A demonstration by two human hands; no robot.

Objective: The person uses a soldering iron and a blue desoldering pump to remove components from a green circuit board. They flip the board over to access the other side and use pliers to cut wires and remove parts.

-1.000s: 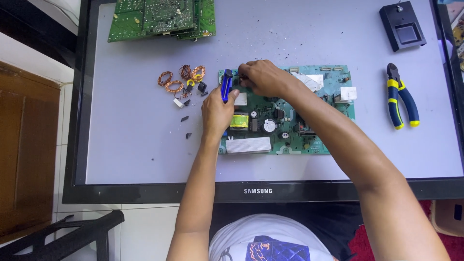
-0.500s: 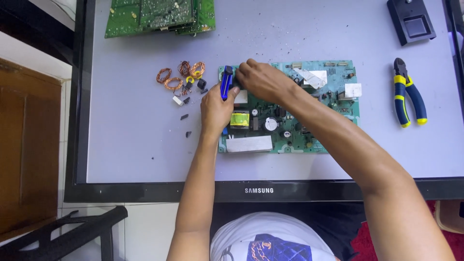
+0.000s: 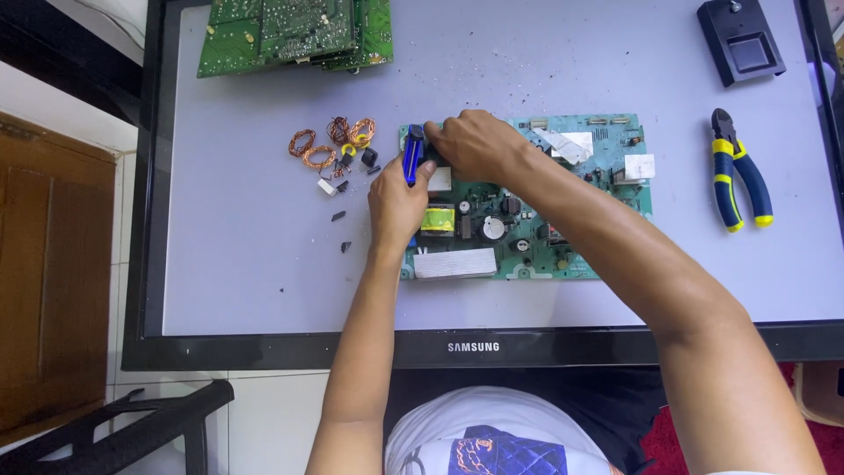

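Hands meet at the top left corner of the teal board (image 3: 563, 220), which lies flat on the grey tabletop (image 3: 246, 255). My left hand (image 3: 397, 198) grips a blue-handled tool (image 3: 410, 163), upright against that corner. My right hand (image 3: 475, 145) closes over the board's top edge beside the tool. Copper coils (image 3: 330, 141) lie left of the board, pliers (image 3: 737, 171) right of it.
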